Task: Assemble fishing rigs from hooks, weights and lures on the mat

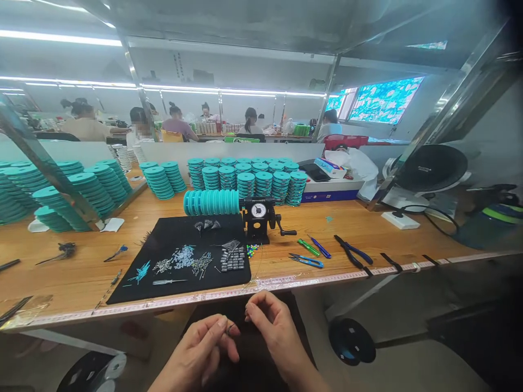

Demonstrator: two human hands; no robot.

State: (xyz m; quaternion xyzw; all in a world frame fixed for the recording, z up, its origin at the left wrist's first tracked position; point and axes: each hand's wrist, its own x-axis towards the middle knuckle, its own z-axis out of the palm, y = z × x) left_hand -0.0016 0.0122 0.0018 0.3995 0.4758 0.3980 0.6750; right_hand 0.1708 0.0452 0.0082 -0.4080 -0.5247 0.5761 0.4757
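Note:
My left hand [206, 343] is in a pinch in front of the table edge, with a small dark bit at its fingertips too small to name. Beside it, slightly higher, my right hand [273, 324] is closed thumb to forefinger on something hidden. The two hands are apart. Beyond them lies a black mat [134, 277] with pale blue small pieces [183, 257], turquoise slim pieces [142, 272], metal bits [202, 264] and dark grey small parts [232, 260]. Colored beads [253, 250] lie by the mat's right edge. A black hand-cranked winder [259, 218] carries turquoise spools [210, 202].
Blue thread snips [306, 261], a green-handled tool [308, 247], a blue-handled tool [321, 247] and pliers [352, 251] lie to the right. A measuring tape [281, 282] runs along the table edge. Stacked turquoise spools [246, 185] stand behind. People sit in the background.

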